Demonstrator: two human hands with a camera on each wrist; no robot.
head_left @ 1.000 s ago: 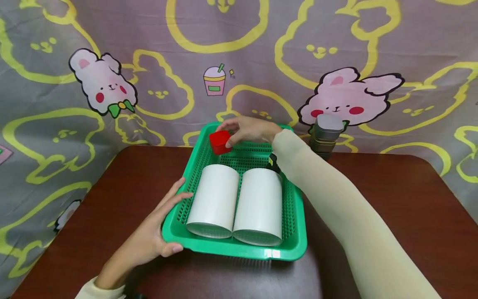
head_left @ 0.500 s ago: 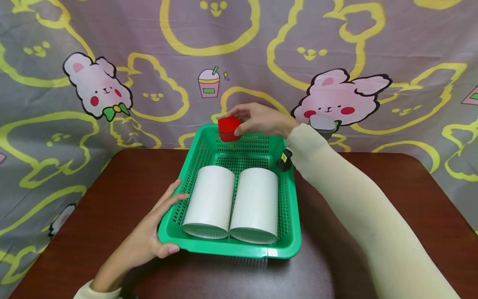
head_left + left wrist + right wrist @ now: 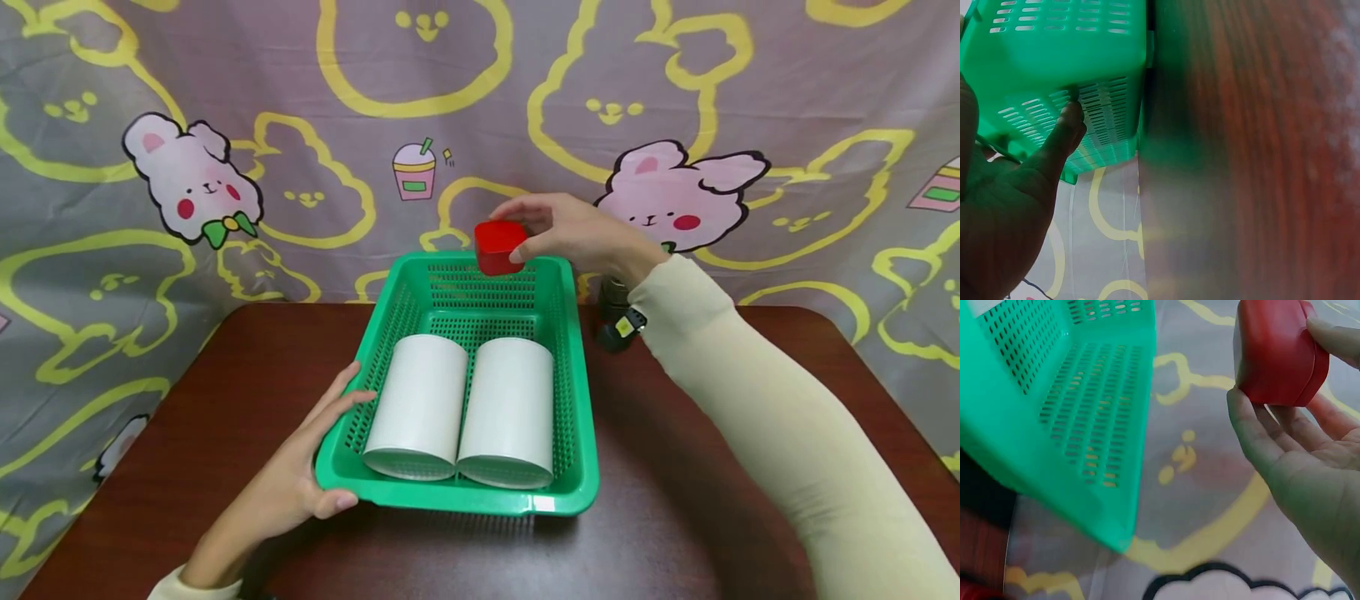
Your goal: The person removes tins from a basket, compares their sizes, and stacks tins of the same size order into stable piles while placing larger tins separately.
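Note:
My right hand (image 3: 566, 229) holds a small red box (image 3: 498, 247) with rounded corners between thumb and fingers, above the far right part of a green perforated basket (image 3: 587, 417). The right wrist view shows a seam round the red box (image 3: 1279, 353), beside the basket's far end. At the basket's near left corner, my left hand (image 3: 300, 467) grips the rim, thumb at the front and fingers along the left side. Two white cylinders, the left one (image 3: 417, 404) and the right one (image 3: 507, 408), lie side by side inside. The left wrist view shows a finger against the basket wall (image 3: 1022, 62).
The basket sits on a dark brown wooden table (image 3: 660, 517). A dark stack (image 3: 613, 293) stands at the back right, mostly hidden behind my right wrist. A curtain (image 3: 300, 50) with yellow outlines and rabbit heads hangs behind the table.
My right hand has lifted the red box from inside the far left of the basket, up and to the right. The left hand keeps its grip on the corner.

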